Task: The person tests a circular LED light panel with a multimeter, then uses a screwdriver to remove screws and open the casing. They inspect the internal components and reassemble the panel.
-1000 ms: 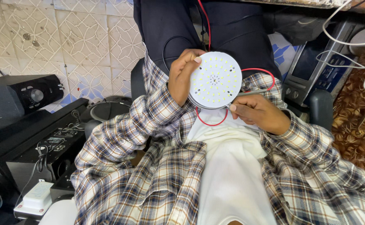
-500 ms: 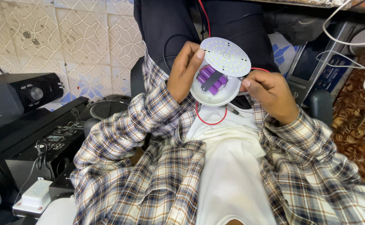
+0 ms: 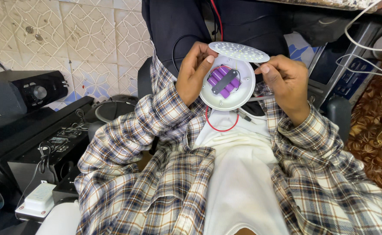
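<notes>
A black speaker (image 3: 23, 91) sits far left, on a black box (image 3: 47, 143). The left hand (image 3: 194, 74) grips the left edge of a round white lamp shell (image 3: 228, 98), thumb inside near the purple batteries (image 3: 223, 79). The flat white light plate (image 3: 239, 51) tilts up above the shell. The right hand (image 3: 287, 82) pinches the plate's right edge. A red wire (image 3: 221, 128) loops below the lamp.

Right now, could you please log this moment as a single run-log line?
left hand: holds round white housing | right hand: tilts LED disc open | purple cells exposed under black strap | red wire looped below
</notes>
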